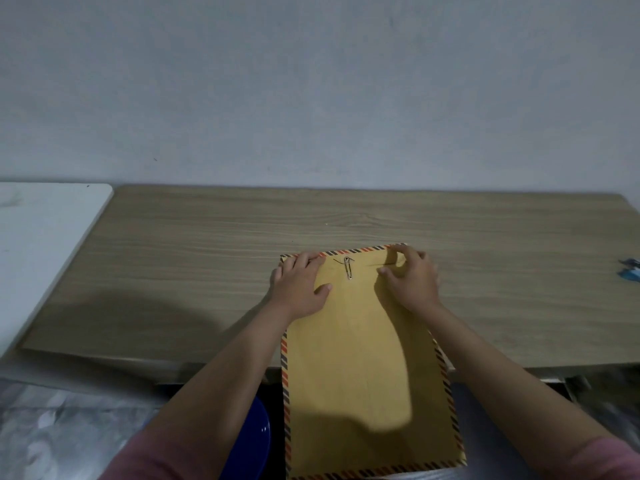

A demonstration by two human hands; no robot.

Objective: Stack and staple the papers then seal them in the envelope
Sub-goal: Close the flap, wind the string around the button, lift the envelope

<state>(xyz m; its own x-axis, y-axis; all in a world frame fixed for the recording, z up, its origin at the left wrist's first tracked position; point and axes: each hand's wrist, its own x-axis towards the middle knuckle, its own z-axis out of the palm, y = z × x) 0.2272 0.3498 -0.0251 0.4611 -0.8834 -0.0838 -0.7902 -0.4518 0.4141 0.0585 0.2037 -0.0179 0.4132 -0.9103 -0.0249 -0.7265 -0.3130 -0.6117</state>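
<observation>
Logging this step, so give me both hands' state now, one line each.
Left hand: open, fingers flat, pressing the envelope's top left corner.
Right hand: fingers curled at the envelope's top right corner; whether it pinches the flap cannot be told.

a wooden table stands against a grey wall, a white table beside it.

One envelope, one metal clasp, two hands, one wooden table.
</observation>
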